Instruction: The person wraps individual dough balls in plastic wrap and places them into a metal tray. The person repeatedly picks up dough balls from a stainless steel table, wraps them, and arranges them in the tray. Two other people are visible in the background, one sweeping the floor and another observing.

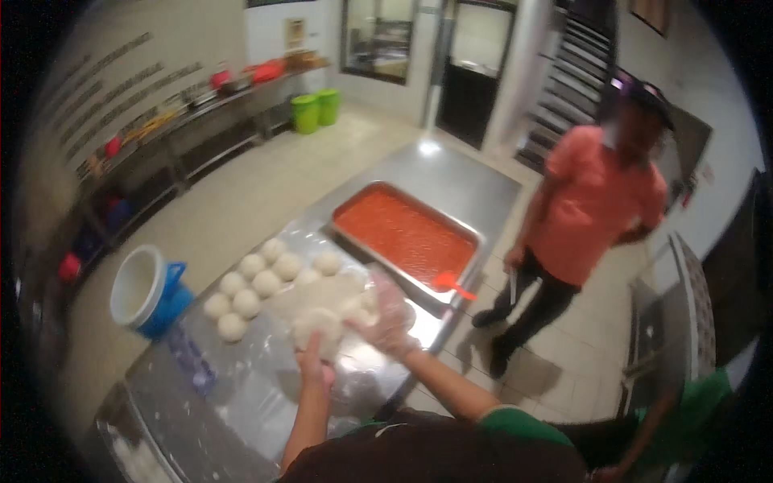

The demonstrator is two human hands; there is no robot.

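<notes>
A small flattened piece of pale dough (316, 329) is gripped by my left hand (315, 361), thumb on top. To its right, my right hand (386, 323) is spread beside more dough, blurred; whether it holds any of it I cannot tell. Behind both hands lies a wider floury patch or sheet of dough (329, 294). Several round dough balls (246, 303) sit in a group to the left on clear plastic film. Beyond my right hand stands a metal tray of red-orange sauce (404, 235), with an orange utensil (450, 282) at its near corner.
A steel table (435, 175) bears all this. At its left stands a white bucket (137, 287) beside a blue container (169, 305). A person in an orange shirt (604, 199) stands right of the table; another person's green sleeve (703, 392) shows lower right. Green bins (306, 113) stand farther back.
</notes>
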